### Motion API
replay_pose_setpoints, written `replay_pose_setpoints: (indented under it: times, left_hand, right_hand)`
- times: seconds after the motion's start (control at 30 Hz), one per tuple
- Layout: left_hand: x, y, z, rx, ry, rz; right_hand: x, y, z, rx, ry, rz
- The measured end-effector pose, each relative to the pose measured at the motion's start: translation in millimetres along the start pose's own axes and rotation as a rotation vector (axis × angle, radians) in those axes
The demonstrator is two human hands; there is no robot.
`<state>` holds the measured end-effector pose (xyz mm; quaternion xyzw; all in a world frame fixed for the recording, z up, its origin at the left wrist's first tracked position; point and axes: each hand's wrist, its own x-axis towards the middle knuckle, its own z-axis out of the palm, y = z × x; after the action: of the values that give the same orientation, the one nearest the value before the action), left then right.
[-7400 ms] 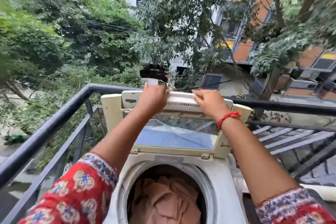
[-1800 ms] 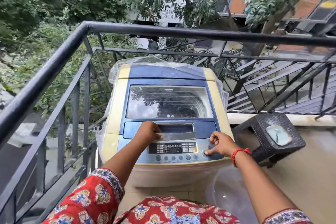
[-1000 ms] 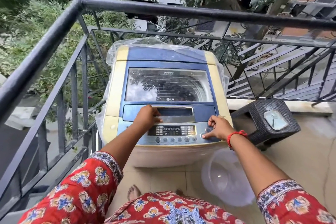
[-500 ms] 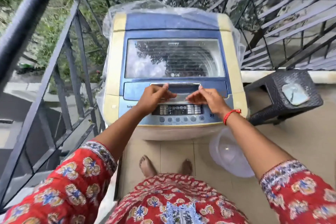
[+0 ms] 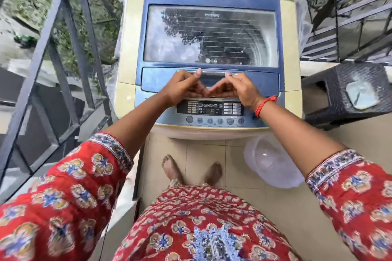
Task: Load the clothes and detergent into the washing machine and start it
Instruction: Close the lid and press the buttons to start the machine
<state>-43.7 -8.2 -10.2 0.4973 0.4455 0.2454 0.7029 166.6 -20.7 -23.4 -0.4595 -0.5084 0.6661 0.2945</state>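
Note:
A top-loading washing machine (image 5: 135,34), cream and blue, stands in front of me with its glass lid (image 5: 212,36) down. No clothes or detergent are in sight. My left hand (image 5: 180,89) and my right hand (image 5: 239,89) sit side by side in the lid's handle recess (image 5: 263,80). Their fingers curl in and meet at its lower edge, and both thumbs rest on the silver handle strip. Just below the hands is the control panel (image 5: 210,109) with a lit display and a row of round buttons.
A clear plastic tub (image 5: 269,161) lies on the tiled floor at the machine's front right. A dark wicker stool (image 5: 331,95) stands to the right. A black metal railing (image 5: 42,48) runs close along the left. My bare feet are at the machine's base.
My right hand left the buttons at the panel's right end and joined my left hand at the lid handle. My view has tilted down and closer to the machine.

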Motion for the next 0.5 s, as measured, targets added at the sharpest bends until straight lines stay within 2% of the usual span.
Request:
replay_pose_setpoints:
  times: [0.3, 0.5]
  left_hand:
    - [2, -4, 2, 0.062, 0.034, 0.064]
    - [1, -3, 2, 0.060, 0.032, 0.069]
  right_hand:
    - [7, -11, -6, -0.044, -0.167, 0.138]
    - [8, -15, -10, -0.007, -0.194, 0.178]
